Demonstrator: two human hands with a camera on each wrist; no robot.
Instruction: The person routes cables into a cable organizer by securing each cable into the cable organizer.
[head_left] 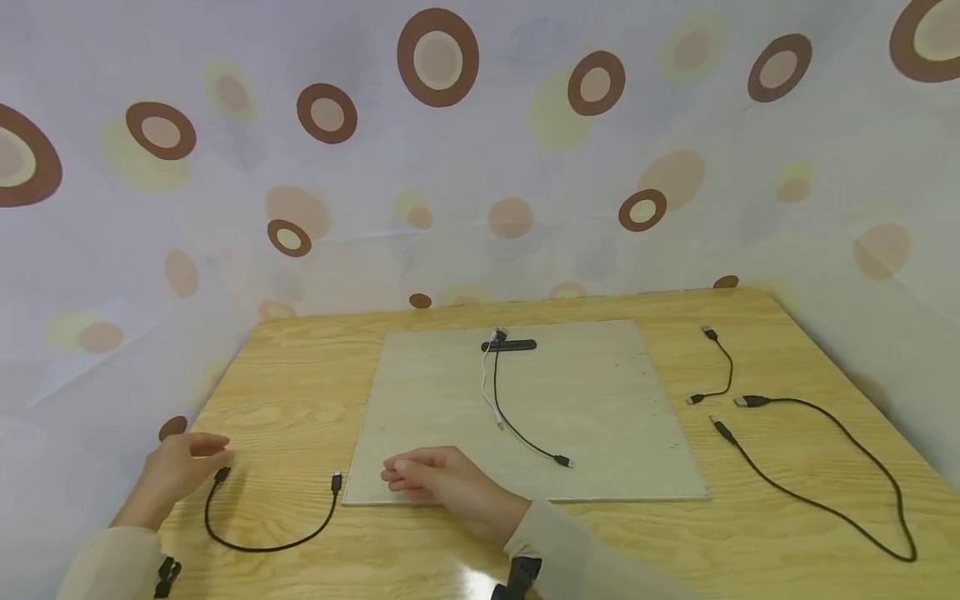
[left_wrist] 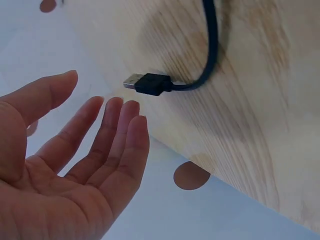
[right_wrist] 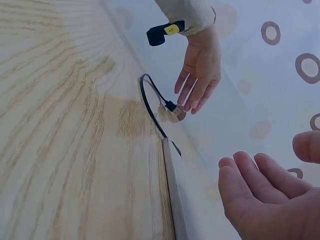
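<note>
A short black USB cable (head_left: 262, 549) lies in a U on the table to the left of the board. My left hand (head_left: 176, 467) is held over its left end, thumb and fingers apart with nothing between them. In the left wrist view the metal USB plug (left_wrist: 145, 83) shows just beyond the fingertips. My right hand (head_left: 450, 487) hovers at the front left part of the pale board (head_left: 585, 400), fingers relaxed and holding nothing. The cable's other plug (head_left: 336, 482) sits by the board's left edge.
A black strip (head_left: 519, 345) lies on the board's far part, with a white cable (head_left: 485, 385) and a black cable (head_left: 517, 431) running from it. To the right, on the wooden table (head_left: 300, 375), are a small black cable (head_left: 731, 367) and a longer one (head_left: 892, 483). Patterned cloth (head_left: 480, 167) surrounds the table.
</note>
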